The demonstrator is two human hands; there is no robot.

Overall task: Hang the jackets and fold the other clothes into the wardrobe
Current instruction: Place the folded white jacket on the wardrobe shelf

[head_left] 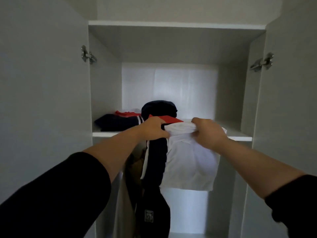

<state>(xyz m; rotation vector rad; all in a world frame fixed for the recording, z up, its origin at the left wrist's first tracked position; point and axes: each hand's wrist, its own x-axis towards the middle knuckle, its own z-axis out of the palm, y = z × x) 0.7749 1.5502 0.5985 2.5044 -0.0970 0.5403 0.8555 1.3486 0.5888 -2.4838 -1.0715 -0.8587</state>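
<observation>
One top [190,162], white body with red and navy parts, held at the middle shelf [240,138] of the open wardrobe [171,24]: upper edge at the shelf's front lip, body hanging down in front of it, not yet lying flat on the board. Left hand [154,128] grips the bunched edge where red, navy and white meet; right hand [208,133] has its fingers curled round gathered white cloth. Handling, as judged: light, soft, quite limp, not fragile; it will sag and open wherever unsupported. Best taken at two spread points along the top edge, or carried from beneath once folded. A navy strip, seemingly its sleeve, dangles from the left grip and could snag the jackets [133,165] hanging below. Also on the shelf: a folded pile [118,121] at left and a dark bundle [159,108] behind the hands.
</observation>
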